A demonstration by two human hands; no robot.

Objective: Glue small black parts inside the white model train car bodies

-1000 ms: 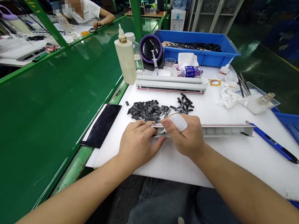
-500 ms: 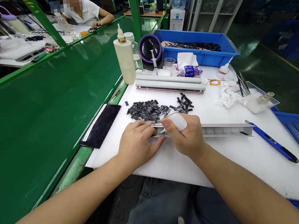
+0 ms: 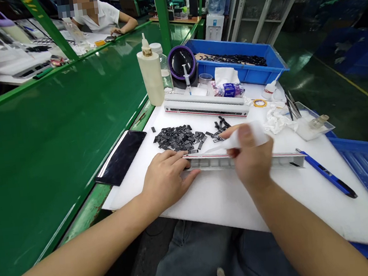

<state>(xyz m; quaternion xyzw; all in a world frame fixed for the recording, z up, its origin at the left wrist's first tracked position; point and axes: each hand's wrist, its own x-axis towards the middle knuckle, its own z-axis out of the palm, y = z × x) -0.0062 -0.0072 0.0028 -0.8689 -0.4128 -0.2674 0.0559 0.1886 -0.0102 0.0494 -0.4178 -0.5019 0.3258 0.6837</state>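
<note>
Near the front of the white surface (image 3: 213, 215), the shell (image 3: 218, 162) lies lengthwise, its hollow side toward the wearer, just in front of the pile of black pieces (image 3: 175, 139). As a judgement, the chief risk is stray liquid: if the bottle (image 3: 260, 133) holds glue and is squeezed while its nozzle points off the mark, drops could land on the red-striped edge or on the loose pieces. Those lie so close to the shell that a knock from a knuckle could scatter them. Should the left grip slacken, the light-looking shell could roll or skew. The pen (image 3: 329, 174), its tip by the shell's right end, might be nudged too.

The left hand (image 3: 165, 176) is closed about the shell's left end, fingers over the far edge and thumb along the near one, the forearm slanting in from the lower left. One dark piece sits at its fingertips; whether they touch it is unclear. The right hand (image 3: 254, 160) is clamped on the bottle, blurred, thumb uppermost, wrist raised over the shell's right half, the nozzle aimed leftward; whether its tip touches the shell cannot be told.
</note>
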